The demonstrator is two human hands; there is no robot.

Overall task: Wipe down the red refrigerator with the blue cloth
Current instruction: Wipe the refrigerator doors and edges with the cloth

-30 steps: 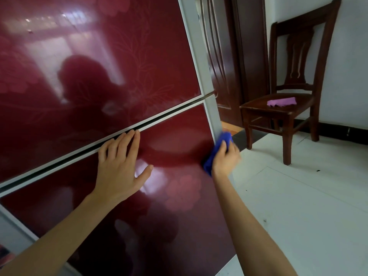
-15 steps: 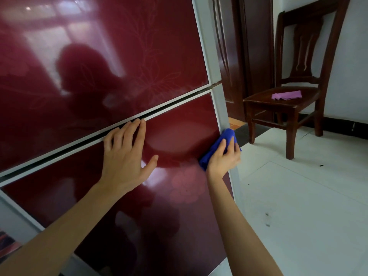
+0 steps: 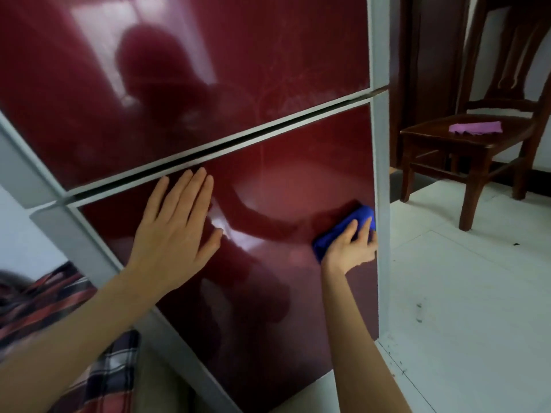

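Observation:
The glossy red refrigerator (image 3: pixel 238 70) fills the left and middle of the head view, with grey trim and a dark gap between its upper and lower doors. My left hand (image 3: pixel 173 231) lies flat with straight fingers on the lower door just under the gap. My right hand (image 3: pixel 351 248) holds the bunched blue cloth (image 3: pixel 343 231) against the lower door close to its right grey edge; the fingers curl over the cloth and cover its lower part.
A dark wooden chair (image 3: pixel 477 138) stands to the right on the white tiled floor (image 3: pixel 462 293), with a pink cloth (image 3: pixel 474 127) on its seat. A dark wooden door (image 3: pixel 429 70) is behind the fridge's right edge. Plaid fabric (image 3: pixel 59 308) shows at lower left.
My right hand with the blue cloth has slid down the lower door along its right edge. The view has tipped downward and shifted. My left hand stays flat under the gap.

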